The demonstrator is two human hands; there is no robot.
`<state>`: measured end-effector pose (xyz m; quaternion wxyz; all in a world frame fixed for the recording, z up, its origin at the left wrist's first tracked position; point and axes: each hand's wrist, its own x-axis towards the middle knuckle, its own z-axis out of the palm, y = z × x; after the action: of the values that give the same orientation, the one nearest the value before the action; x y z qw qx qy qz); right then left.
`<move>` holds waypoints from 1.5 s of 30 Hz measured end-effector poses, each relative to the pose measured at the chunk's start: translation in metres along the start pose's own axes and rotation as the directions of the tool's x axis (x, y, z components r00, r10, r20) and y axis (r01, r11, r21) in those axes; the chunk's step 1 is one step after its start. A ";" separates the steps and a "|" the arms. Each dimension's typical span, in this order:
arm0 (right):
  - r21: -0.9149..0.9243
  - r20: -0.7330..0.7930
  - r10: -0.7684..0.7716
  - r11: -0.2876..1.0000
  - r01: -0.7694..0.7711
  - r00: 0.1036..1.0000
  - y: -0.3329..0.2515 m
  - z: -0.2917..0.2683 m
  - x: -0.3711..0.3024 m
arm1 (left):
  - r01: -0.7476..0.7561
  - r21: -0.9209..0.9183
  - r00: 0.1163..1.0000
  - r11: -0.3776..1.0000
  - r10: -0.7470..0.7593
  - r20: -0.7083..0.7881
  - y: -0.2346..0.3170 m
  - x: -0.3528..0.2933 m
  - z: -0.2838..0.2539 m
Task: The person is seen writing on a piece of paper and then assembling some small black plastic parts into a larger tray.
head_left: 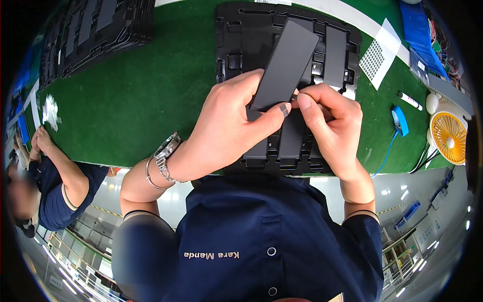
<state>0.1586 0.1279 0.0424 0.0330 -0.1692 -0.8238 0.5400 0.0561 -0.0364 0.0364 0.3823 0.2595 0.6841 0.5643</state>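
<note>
My left hand (232, 117) is closed round a flat, dark grey rectangular block (288, 64), held tilted above a black moulded tray (229, 38). Small dark patches (285, 109) show on my left thumb near its tip. At the block's lower right corner, my right hand (331, 121) pinches with thumb and forefinger; the tiny piece there is mostly hidden by the fingertips. Similar dark blocks lie in the tray, one upright slab (335, 55) on the right and another (292, 136) below my hands.
Stacked black trays (100, 35) stand far left on the green table (176, 55). To the right are a white sheet of small dark squares (381, 53), a marker (410, 100), a blue strap with a cord (399, 121) and an orange fan (448, 138). Another person (63, 181) sits left, beside crumpled white material (50, 111).
</note>
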 end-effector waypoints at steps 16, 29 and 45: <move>0.039 -0.145 -0.020 0.999 0.026 0.989 0.010 -0.018 0.004 | 0.090 0.281 0.990 0.955 -0.055 -0.132 -0.002 0.018 -0.026; 0.021 0.060 -0.141 0.990 0.140 0.988 -0.002 -0.007 -0.006 | 0.045 -0.013 0.997 0.999 -0.044 0.061 0.004 0.010 -0.017; -0.066 0.135 -0.210 0.973 0.220 0.968 -0.001 -0.004 -0.008 | -0.108 0.118 0.992 0.987 0.099 0.077 0.006 0.003 -0.006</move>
<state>0.1665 0.1288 0.0460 0.0320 -0.0454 -0.8587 0.5094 0.0485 -0.0362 0.0416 0.3599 0.3376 0.6888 0.5311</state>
